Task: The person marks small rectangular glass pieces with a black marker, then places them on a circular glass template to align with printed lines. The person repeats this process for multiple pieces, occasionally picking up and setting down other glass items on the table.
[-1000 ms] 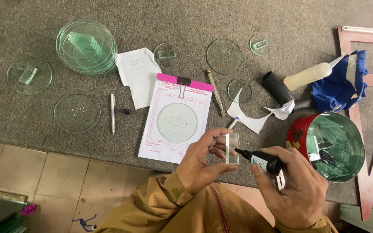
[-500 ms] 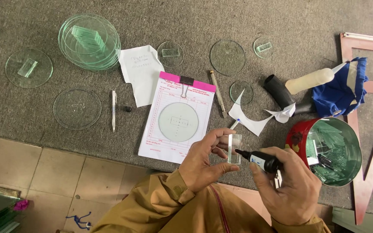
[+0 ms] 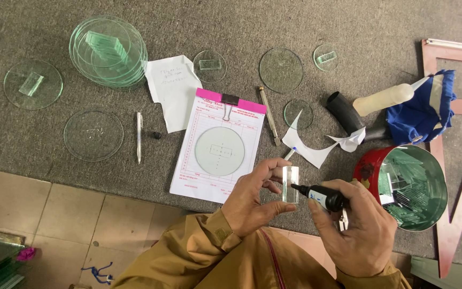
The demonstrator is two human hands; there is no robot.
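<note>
A stack of round glass discs [image 3: 108, 51] lay far left on the grey mat [image 3: 348, 21], a pen [image 3: 139, 136] nearer. The clipboard [image 3: 217, 144] carried 1 glass disc [image 3: 219, 151]. The left hand [image 3: 255, 200] pinched a small glass block [image 3: 291, 184] upright above the mat's edge. The right hand [image 3: 362, 230] gripped a black glue bottle [image 3: 322, 197], nozzle touching the block. A red tin [image 3: 407, 187] sat right

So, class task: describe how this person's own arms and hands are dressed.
Both arms wear long mustard-brown sleeves of a jacket reaching the wrists, with a thin reddish line down its front. The left hand and right hand are bare: no gloves, rings or watch in view.
</note>
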